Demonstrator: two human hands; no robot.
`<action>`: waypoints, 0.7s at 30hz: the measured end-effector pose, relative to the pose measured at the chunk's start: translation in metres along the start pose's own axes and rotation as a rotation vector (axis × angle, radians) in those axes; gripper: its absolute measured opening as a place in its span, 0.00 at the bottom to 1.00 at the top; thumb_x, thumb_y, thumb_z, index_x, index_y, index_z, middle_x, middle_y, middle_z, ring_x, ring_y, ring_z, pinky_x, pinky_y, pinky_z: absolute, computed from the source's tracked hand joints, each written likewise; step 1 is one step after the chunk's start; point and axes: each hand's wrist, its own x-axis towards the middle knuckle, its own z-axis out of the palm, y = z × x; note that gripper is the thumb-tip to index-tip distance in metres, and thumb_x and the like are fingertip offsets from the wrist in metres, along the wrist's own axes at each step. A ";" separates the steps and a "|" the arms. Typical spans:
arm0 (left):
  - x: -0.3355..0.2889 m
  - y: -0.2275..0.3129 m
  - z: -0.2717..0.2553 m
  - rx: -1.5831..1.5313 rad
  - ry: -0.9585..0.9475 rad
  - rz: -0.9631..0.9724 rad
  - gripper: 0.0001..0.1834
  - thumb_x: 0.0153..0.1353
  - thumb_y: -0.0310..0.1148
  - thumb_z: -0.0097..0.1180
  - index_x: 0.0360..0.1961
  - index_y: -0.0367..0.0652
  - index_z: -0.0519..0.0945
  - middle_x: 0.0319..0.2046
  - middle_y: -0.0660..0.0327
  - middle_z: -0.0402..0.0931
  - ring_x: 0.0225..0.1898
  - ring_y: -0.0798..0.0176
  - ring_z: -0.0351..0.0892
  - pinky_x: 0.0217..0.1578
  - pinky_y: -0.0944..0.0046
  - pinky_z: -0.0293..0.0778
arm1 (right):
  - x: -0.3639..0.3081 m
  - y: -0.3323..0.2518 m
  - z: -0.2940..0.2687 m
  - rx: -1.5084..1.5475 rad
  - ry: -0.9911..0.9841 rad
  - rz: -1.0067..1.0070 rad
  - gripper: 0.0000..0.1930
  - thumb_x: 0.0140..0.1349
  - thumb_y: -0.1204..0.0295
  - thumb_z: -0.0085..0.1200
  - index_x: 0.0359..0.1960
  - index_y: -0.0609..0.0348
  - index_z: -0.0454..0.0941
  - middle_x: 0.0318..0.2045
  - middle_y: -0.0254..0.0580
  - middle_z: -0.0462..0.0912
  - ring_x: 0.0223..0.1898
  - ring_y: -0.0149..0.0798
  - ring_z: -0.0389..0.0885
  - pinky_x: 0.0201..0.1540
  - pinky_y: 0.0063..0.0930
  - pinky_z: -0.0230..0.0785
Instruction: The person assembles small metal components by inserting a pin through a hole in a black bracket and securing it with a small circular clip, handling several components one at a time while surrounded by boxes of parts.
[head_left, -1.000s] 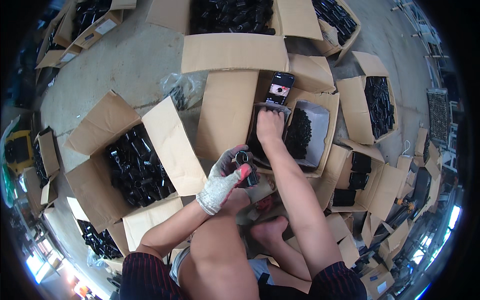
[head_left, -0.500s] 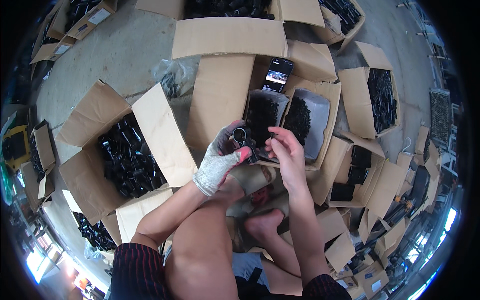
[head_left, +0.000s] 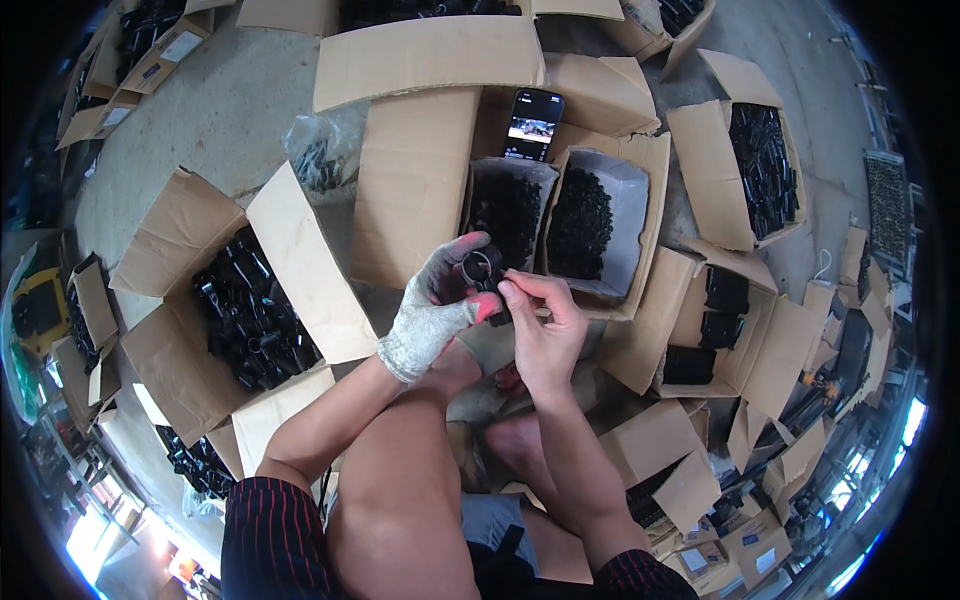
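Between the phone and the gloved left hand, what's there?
In the head view, the left grey tray, holding many small black pieces, lies between the phone and the gloved left hand.

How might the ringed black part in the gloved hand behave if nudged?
The ringed black part looks stiff: its ring appears round despite the left hand gripping it. Its sheen suggests a possibly slippery surface. That curved ring could let it rock.

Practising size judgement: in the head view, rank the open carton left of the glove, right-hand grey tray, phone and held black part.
1. Open carton
2. Grey tray
3. Phone, held black part: unsure, partly covered
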 end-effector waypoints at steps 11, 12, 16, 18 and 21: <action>0.000 -0.016 0.004 0.172 -0.049 0.135 0.41 0.57 0.19 0.71 0.72 0.40 0.67 0.56 0.58 0.79 0.56 0.63 0.80 0.58 0.61 0.77 | -0.011 0.007 -0.017 0.003 -0.066 0.092 0.08 0.65 0.75 0.66 0.44 0.62 0.87 0.37 0.39 0.86 0.34 0.28 0.81 0.36 0.23 0.72; 0.001 -0.014 0.007 0.258 -0.053 0.145 0.42 0.57 0.19 0.71 0.72 0.40 0.67 0.56 0.58 0.79 0.56 0.63 0.81 0.57 0.61 0.79 | -0.011 0.006 -0.019 -0.024 -0.063 0.054 0.08 0.65 0.75 0.66 0.44 0.63 0.87 0.37 0.39 0.86 0.33 0.27 0.81 0.36 0.23 0.72; -0.004 0.013 0.021 0.974 -0.086 0.234 0.45 0.53 0.19 0.73 0.73 0.40 0.66 0.58 0.56 0.80 0.56 0.62 0.81 0.51 0.61 0.83 | -0.014 0.018 -0.024 0.118 -0.166 0.280 0.11 0.67 0.71 0.65 0.43 0.69 0.84 0.36 0.38 0.86 0.33 0.26 0.81 0.36 0.22 0.73; -0.004 0.016 0.025 1.223 -0.093 0.298 0.48 0.51 0.19 0.73 0.74 0.41 0.65 0.60 0.55 0.79 0.56 0.63 0.81 0.48 0.61 0.84 | -0.013 0.015 -0.020 0.263 -0.192 0.435 0.13 0.69 0.69 0.64 0.43 0.70 0.83 0.35 0.36 0.86 0.34 0.24 0.80 0.36 0.21 0.72; -0.004 0.017 0.033 0.965 -0.025 0.269 0.52 0.49 0.20 0.74 0.76 0.42 0.62 0.66 0.54 0.74 0.58 0.62 0.80 0.47 0.63 0.84 | -0.008 0.024 -0.019 0.374 -0.168 0.507 0.15 0.71 0.66 0.63 0.44 0.69 0.83 0.34 0.32 0.84 0.33 0.21 0.77 0.37 0.18 0.70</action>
